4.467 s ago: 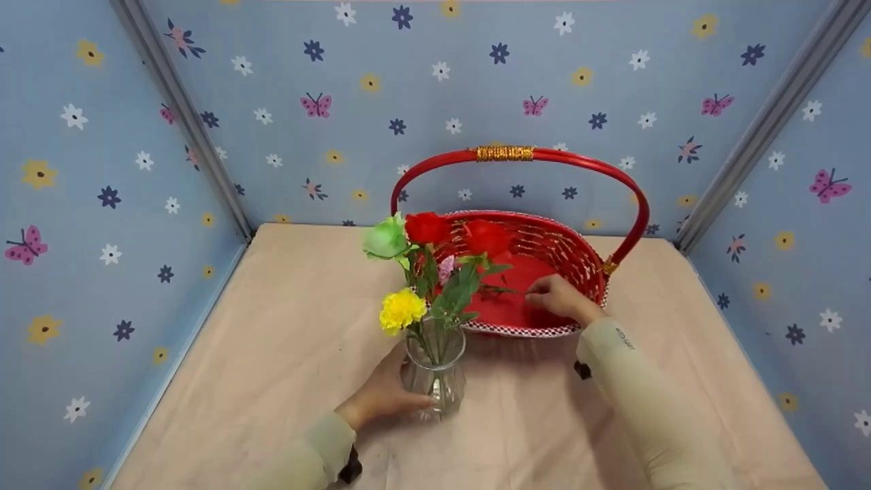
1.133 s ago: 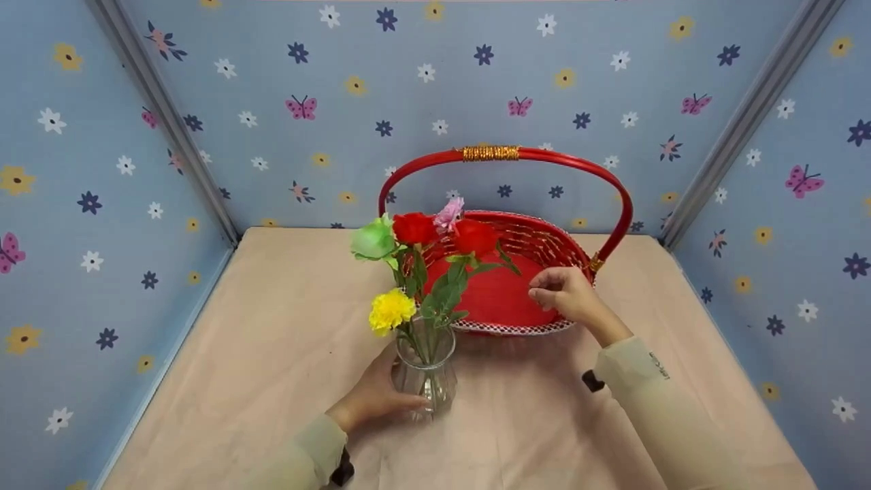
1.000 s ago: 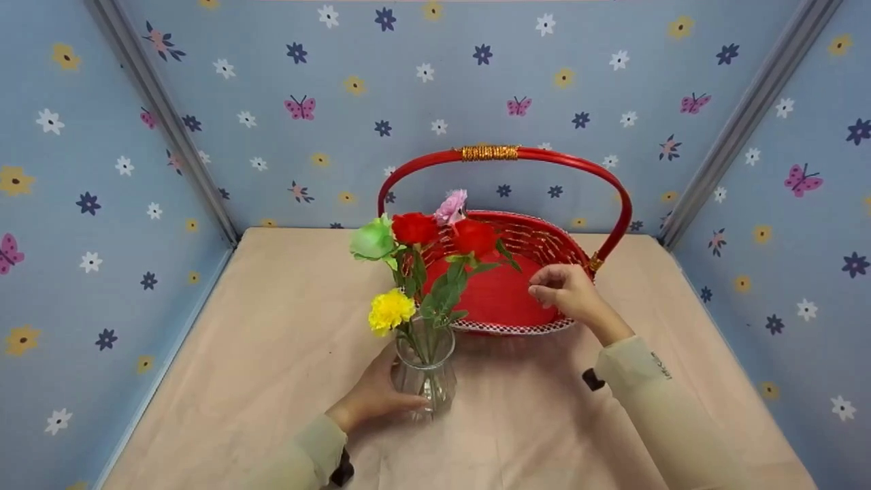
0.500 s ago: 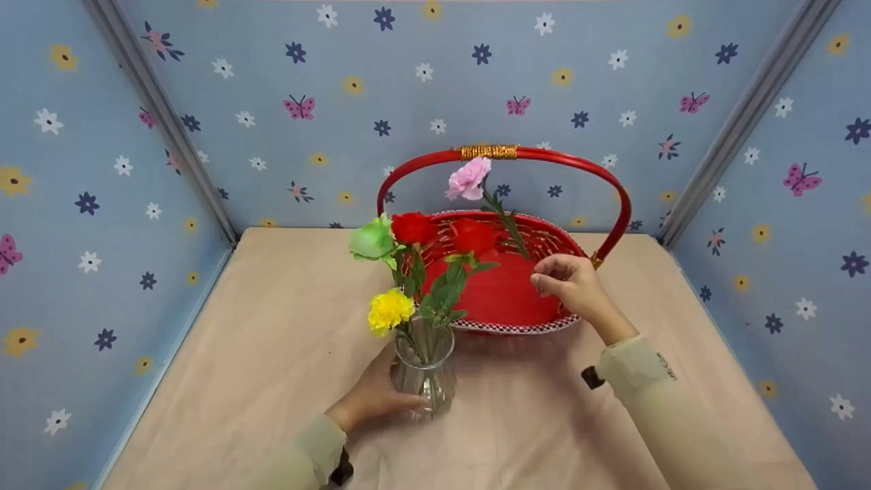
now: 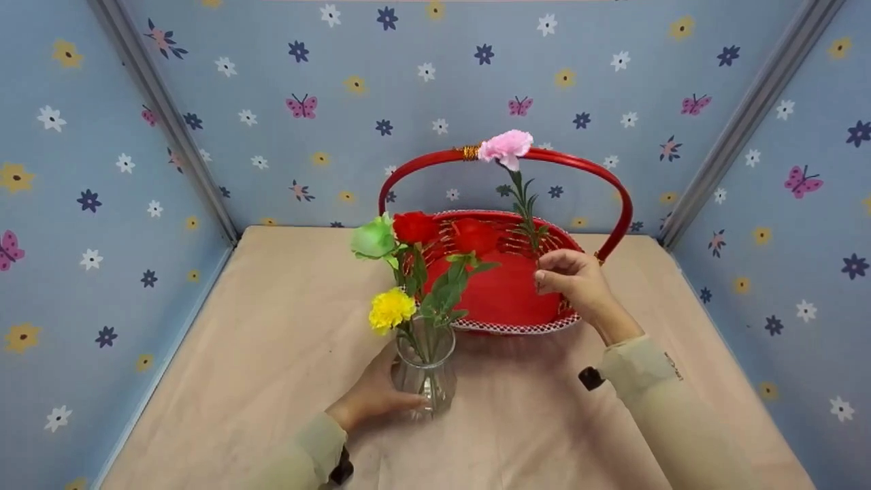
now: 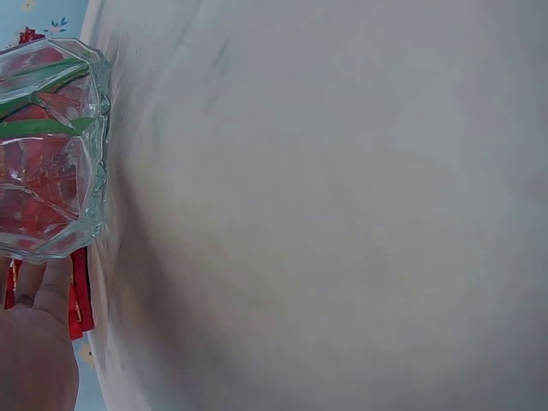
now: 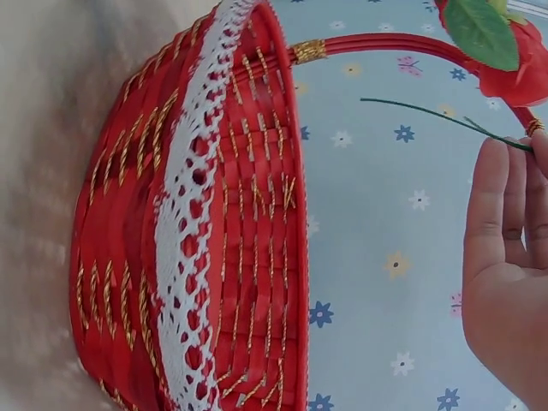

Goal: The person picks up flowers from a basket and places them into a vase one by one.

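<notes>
Between the thumb and fingers of my right hand (image 5: 584,292) is the stem of a pink carnation (image 5: 505,147), its bloom upright in front of the basket handle. The right wrist view shows its thin green stem (image 7: 411,107) poking out past the fingertips. My left hand (image 5: 367,396) grips a clear glass vase (image 5: 439,381) low on its side; the far fingers are hidden behind the glass. In the vase stand a yellow carnation (image 5: 392,311), a pale green rose (image 5: 373,239) and two red roses (image 5: 414,228). Green stems (image 6: 43,127) show through the glass in the left wrist view.
Behind the vase stands a red woven basket (image 5: 517,329) with a lace-trimmed rim and a tall arched handle (image 5: 578,162) bound in gold. A pale cloth (image 5: 286,327) covers the table. Patterned blue panels (image 5: 435,88) enclose the back and sides.
The pink carnation has risen out of the basket and turned from lying to upright, its bloom swinging up and right. My right hand has moved slightly up; the left hand stays on the vase.
</notes>
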`<move>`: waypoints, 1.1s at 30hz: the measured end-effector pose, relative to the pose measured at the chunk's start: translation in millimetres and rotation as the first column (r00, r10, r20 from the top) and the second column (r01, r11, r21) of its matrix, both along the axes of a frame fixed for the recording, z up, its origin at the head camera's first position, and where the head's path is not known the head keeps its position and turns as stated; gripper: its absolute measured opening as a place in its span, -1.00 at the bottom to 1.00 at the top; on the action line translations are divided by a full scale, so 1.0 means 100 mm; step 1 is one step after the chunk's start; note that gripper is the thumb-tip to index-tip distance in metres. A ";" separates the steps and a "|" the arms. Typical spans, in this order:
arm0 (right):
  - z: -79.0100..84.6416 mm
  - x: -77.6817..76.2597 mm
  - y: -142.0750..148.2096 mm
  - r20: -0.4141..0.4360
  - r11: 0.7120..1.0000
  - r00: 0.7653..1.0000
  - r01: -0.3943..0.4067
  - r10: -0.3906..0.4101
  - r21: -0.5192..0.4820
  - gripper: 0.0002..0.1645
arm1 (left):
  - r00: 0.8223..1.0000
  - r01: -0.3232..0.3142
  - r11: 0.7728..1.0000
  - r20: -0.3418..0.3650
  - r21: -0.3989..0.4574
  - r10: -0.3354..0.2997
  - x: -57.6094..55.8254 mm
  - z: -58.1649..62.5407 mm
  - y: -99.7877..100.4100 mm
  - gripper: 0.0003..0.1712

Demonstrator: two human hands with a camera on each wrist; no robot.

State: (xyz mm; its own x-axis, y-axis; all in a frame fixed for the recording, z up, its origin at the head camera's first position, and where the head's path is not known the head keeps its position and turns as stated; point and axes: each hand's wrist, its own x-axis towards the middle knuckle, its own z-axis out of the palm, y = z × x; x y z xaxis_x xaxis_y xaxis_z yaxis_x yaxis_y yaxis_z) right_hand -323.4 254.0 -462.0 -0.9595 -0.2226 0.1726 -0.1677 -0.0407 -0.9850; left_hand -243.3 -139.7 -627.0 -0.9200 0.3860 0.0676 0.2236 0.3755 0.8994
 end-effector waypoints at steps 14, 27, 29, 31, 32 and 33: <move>0.06 0.07 -0.07 -0.037 0.982 0.983 -0.180 0.178 -0.058 -0.73 | 1.000 -0.003 1.000 0.010 -0.008 0.003 0.00 -0.01 0.00 0.50; 0.17 0.24 -0.29 -0.090 0.982 0.978 -0.186 0.187 0.027 -0.81 | 1.000 0.000 1.000 -0.009 -0.021 0.000 0.02 0.01 0.00 0.52; 0.17 0.26 -0.33 -0.117 0.978 0.971 -0.206 0.206 0.012 -0.85 | 1.000 0.000 1.000 -0.006 -0.021 0.000 0.01 0.00 0.00 0.51; 0.18 0.29 -0.38 -0.129 0.975 0.967 -0.222 0.220 -0.001 -0.88 | 1.000 0.000 1.000 -0.002 -0.020 0.000 0.00 0.00 0.00 0.51; 0.18 0.31 -0.40 -0.129 0.974 0.966 -0.225 0.223 -0.008 -0.89 | 1.000 -0.001 1.000 -0.001 -0.021 0.001 0.00 0.00 0.00 0.50; 0.18 0.32 -0.43 -0.129 0.974 0.966 -0.226 0.223 -0.012 -0.89 | 1.000 -0.002 1.000 0.000 -0.022 0.002 0.00 -0.01 0.00 0.50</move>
State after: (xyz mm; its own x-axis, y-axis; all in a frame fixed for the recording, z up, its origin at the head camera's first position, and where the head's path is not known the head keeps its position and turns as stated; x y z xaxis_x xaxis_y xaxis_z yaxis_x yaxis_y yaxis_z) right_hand -291.3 211.3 -444.2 -0.8557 -0.4233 0.2976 -0.2738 -0.1175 -0.9546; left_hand -243.3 -139.8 -627.6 -0.9207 0.3858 0.0590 0.2229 0.3957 0.8909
